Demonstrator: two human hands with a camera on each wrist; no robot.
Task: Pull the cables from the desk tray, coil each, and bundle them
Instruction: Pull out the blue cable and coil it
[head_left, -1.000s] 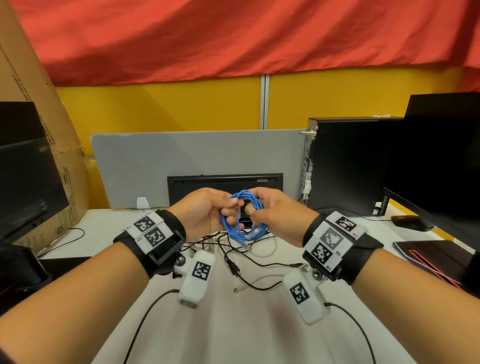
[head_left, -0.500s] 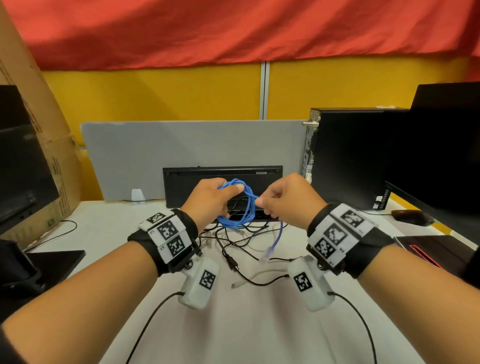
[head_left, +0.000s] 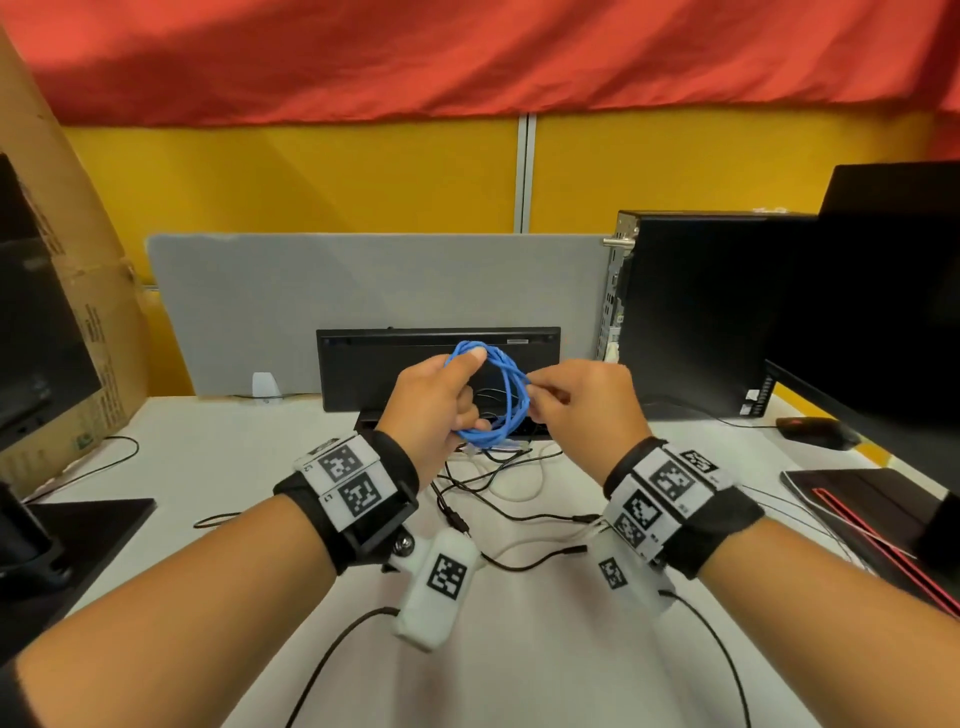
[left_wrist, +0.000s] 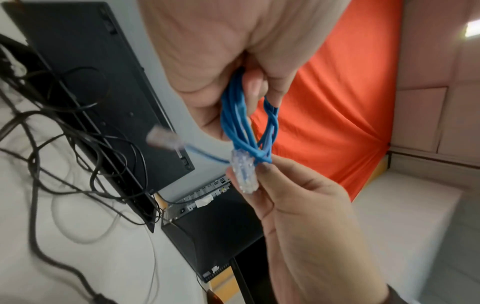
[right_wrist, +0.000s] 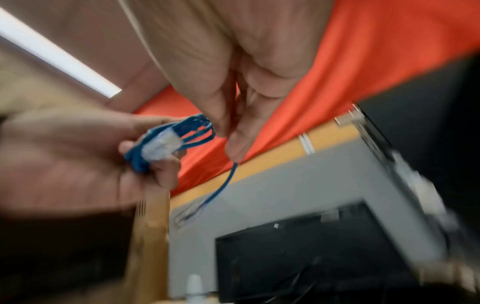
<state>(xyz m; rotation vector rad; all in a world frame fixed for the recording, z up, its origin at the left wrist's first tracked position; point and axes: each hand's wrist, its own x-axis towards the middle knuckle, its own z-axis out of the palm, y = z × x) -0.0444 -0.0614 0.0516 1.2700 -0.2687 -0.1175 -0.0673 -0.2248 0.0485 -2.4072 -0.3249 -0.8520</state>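
Both hands grip the blue cable (head_left: 491, 395), held in the air above the white desk (head_left: 519, 665). Left hand (head_left: 436, 402) has its fingers curled round the near side of the coil, thumb on top. Right hand (head_left: 582, 400) pinches the far side where the loops cross — the left wrist view shows its thumb and forefinger at a wrap of cable just beside one clear plug (left_wrist: 244, 172).

Change: half a second ago a free tail with its plug hung down from the right hand's pinch toward the desk. Now only a short end with the second plug (left_wrist: 166, 139) sticks out beside the left hand's grip; the rest is taken up round the loops. Judgement: the tail is being wound round the coil to lock it, so this cable is nearly done, with the tuck of the end left.

Below the grip lie loose black cables (head_left: 498, 499) and a white cable (head_left: 519, 491), uncoiled, spilling from the black tray (head_left: 439, 358) just behind the hands. These are probably next.

Room: open desk lies under and in front of the grip, toward the person. To the right of the grip, well apart, stands a black computer tower (head_left: 696, 312); left, a monitor (head_left: 36, 332) and cardboard box (head_left: 62, 249). A grey partition (head_left: 363, 291) closes off the back. Setting the coil down near the body looks the freest path; the short plug end could snag the tangle below.
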